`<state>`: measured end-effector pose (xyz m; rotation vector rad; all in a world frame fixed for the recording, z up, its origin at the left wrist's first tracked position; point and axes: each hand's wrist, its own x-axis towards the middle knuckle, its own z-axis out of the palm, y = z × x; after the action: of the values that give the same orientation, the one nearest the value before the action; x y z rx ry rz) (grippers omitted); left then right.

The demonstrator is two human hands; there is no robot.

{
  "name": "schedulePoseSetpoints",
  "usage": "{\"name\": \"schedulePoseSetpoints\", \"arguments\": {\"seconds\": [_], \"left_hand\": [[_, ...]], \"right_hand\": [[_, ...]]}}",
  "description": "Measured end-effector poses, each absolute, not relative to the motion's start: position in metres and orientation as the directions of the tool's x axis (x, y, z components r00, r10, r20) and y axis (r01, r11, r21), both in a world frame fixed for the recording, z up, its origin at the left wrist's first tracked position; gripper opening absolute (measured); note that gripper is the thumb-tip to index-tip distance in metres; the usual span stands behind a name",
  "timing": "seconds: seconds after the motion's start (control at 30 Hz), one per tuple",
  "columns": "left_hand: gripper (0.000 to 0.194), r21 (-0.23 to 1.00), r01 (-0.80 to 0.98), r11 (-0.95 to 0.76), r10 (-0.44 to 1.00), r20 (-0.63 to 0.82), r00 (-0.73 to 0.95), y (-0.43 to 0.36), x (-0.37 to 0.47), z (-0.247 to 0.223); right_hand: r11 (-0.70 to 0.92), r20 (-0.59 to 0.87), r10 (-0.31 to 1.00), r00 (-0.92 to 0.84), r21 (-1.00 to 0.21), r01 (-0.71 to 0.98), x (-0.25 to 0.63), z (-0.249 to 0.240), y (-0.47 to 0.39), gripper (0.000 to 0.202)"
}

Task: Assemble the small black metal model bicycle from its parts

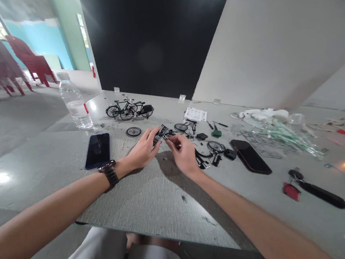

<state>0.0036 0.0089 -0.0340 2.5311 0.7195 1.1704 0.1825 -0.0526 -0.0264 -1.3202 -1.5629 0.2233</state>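
Observation:
A small dark model bicycle part [161, 133] sits between my two hands just above the table; its exact shape is partly covered by fingers. My left hand [145, 148], with a dark watch on the wrist, closes its fingers on this part from the left. My right hand [182, 153] pinches at its right side, thumb and forefinger together. To the left of the part lies a loose spoked wheel [133, 132]. Right of my hands are more wheels [216, 146], black frame pieces and a green piece [216, 133]. Two assembled model bicycles [129, 109] stand behind.
A water bottle [76, 105] and a phone [97, 149] are on the left. Another phone [250, 156], keys with a black fob [323, 193], paper slips [195, 114] and a heap of clear plastic [287, 126] lie on the right. A black panel [155, 35] rises behind the table.

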Motion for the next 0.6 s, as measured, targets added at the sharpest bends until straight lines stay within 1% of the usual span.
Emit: {"name": "schedulePoseSetpoints", "arguments": {"seconds": [0.17,0.33,0.4,0.5,0.6], "left_hand": [[0.05,0.446,0.303,-0.842,0.536,0.628,0.564,0.0081,0.004,-0.0341],[0.051,0.429,0.322,-0.844,0.534,0.625,0.569,0.0061,0.0044,-0.0328],[0.051,0.419,0.335,-0.844,0.535,0.625,0.568,0.0058,0.0046,-0.032],[0.052,0.409,0.34,-0.847,0.532,0.637,0.559,0.0059,0.0047,-0.0313],[0.054,0.405,0.335,-0.851,0.526,0.641,0.559,0.0062,0.0046,-0.0315]], "right_hand": [[0.389,0.577,0.807,0.125,-0.679,0.623,0.1838,-0.0278,-0.0523,0.036],[0.374,0.534,0.84,0.095,-0.697,0.612,0.1846,-0.026,-0.0511,0.041],[0.374,0.538,0.837,0.096,-0.692,0.617,0.184,-0.0245,-0.0511,0.04],[0.393,0.582,0.807,0.101,-0.657,0.644,0.1833,-0.0243,-0.0506,0.036],[0.402,0.596,0.796,0.107,-0.653,0.641,0.1836,-0.0268,-0.0496,0.029]]}}
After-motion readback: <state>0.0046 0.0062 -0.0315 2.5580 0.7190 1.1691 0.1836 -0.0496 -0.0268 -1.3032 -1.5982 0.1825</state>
